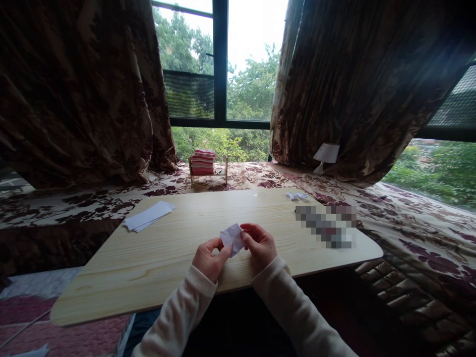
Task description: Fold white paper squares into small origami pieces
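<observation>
Both hands are up over the near edge of the worktop (167, 263), and between them sits the folded paper (232, 237), a small pale piece with creased flaps, held just above the wood near the middle of the near edge. The left hand (208, 259) pinches its lower left corner, thumb and forefinger closed narrow on the paper. The right hand (261, 244) grips the opposite side, its fingers (250, 229) curled tight over the top edge, so both hands are holding the one piece. Cream sleeves (282, 302) run back from the wrists toward the camera. On the far left part of the worktop lies a stack of white sheets (148, 216), flat and slightly fanned, well apart from the hands. At the far right edge of the worktop rests a small white scrap (296, 196), crumpled or folded; which, I cannot tell. Beyond the worktop, on a flower-patterned cloth (409, 233), stands a tiny wooden bench (208, 171) stacked with red-and-white striped cushions, and off beyond the far right corner is a small white lamp (326, 155) tucked against the dark curtain (353, 89).
</observation>
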Available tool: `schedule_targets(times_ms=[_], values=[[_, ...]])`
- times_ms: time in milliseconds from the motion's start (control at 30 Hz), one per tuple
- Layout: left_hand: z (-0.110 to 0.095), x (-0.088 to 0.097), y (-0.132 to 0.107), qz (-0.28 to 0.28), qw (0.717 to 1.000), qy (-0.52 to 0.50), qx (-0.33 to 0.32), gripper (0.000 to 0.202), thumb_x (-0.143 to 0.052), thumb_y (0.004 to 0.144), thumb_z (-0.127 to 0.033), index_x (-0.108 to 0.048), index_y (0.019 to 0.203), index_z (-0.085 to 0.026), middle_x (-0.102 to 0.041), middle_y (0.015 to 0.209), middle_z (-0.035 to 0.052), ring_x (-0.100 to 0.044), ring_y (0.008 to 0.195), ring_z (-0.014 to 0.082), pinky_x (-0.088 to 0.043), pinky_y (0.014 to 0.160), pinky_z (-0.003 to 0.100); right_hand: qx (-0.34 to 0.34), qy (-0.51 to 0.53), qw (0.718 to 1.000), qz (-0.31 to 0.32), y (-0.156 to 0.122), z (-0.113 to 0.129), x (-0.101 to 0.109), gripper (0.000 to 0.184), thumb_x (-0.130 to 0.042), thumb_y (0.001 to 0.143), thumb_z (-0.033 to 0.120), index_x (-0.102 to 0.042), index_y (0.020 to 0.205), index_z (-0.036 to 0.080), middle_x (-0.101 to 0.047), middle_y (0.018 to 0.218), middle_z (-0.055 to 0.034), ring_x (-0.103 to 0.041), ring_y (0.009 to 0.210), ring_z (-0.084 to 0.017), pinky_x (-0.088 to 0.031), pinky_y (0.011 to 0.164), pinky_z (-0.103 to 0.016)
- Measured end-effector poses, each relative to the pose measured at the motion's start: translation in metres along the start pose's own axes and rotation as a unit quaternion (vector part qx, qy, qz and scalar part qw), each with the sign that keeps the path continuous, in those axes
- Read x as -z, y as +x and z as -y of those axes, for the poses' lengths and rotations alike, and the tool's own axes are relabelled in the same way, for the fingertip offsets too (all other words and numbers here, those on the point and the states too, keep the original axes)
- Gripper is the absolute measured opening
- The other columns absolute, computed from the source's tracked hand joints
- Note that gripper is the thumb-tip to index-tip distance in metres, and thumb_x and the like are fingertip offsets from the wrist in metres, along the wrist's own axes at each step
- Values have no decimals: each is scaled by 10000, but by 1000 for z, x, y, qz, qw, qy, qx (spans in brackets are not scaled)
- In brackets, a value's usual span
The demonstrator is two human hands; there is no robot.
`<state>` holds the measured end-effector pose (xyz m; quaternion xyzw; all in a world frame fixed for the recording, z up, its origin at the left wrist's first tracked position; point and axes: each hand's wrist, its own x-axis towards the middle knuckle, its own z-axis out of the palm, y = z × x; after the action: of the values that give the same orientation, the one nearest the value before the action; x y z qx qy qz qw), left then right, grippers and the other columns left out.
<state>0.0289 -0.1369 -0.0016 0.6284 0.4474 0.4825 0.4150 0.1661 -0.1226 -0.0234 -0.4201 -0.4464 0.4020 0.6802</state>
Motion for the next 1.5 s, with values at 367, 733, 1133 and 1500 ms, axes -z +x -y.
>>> schedule_targets(times_ms=[367, 733, 1133, 1500], values=[[13, 2, 4, -44, 998, -39, 17, 253, -584, 671, -376, -639, 665, -129, -592, 567, 1, -520, 575, 138, -403, 560, 227, 15, 10, 996, 89, -3, -1, -1, 259, -647, 636, 255, -547, 863, 179, -534, 653, 37, -487, 457, -64, -394, 368, -174], [11, 1, 4, -43, 997, -63, 23, 318, -607, 667, -385, -687, 809, -112, -647, 626, 30, -578, 640, 176, -450, 613, 252, 11, 12, 991, 134, -9, -1, -5, 238, -639, 658, 288, -551, 855, 188, -525, 628, 47, -507, 421, -57, -394, 362, -160], [10, 3, 4, -44, 997, -56, 32, 336, -601, 659, -376, -694, 804, -88, -642, 622, 36, -570, 612, 170, -438, 588, 249, -2, -18, 985, 173, -6, -6, -1, 174, -618, 704, 312, -588, 771, 154, -533, 496, 37, -499, 408, -79, -442, 390, -202], [16, 2, 5, -43, 998, -33, 34, 273, -578, 658, -329, -700, 741, -100, -591, 524, -4, -528, 525, 134, -408, 517, 219, 166, -197, 951, 173, -5, 1, 2, 177, -548, 694, 160, -620, 850, 205, -555, 694, 4, -500, 542, -85, -424, 468, -196]])
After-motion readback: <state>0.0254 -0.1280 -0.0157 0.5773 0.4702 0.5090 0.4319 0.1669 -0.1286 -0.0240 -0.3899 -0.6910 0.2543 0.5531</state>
